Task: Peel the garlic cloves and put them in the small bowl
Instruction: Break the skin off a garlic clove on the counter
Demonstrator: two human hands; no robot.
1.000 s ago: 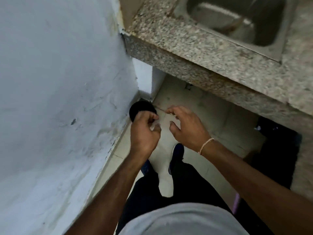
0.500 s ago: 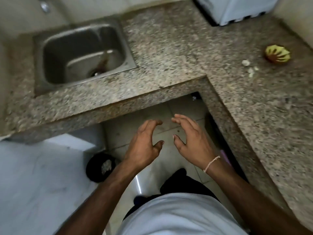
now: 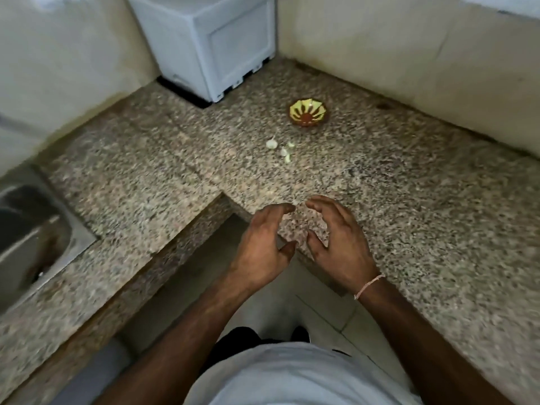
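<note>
A speckled granite countertop (image 3: 394, 200) wraps in an L around the inner corner where a person stands, filling the ground ahead of and to the right of both hands. Beyond the hands, against the back wall, a white boxy appliance (image 3: 216, 45) sits on the counter, well apart from them and up to their left. A stainless-steel sink (image 3: 32, 229) is set into the counter far off to the left of the left hand, partly cut by the frame edge and blurred.

The left hand (image 3: 263, 247) and right hand (image 3: 339, 244) hover side by side over the counter's inner corner, palms turned toward each other, fingers spread and loosely curved, holding nothing. Their fingertips nearly meet at the top, with a gap of counter showing between the palms. A thin pale bracelet (image 3: 368, 285) circles the right wrist.

Ahead of the hands, farther along the counter, stands the small bowl (image 3: 308, 113), brown outside with a yellow petal pattern within; something pale appears to lie inside it, too small to identify. Between the bowl and the hands, nearer the bowl, the garlic cloves (image 3: 271, 144) lie loose on the granite as a few small whitish pieces, clear of either hand.
</note>
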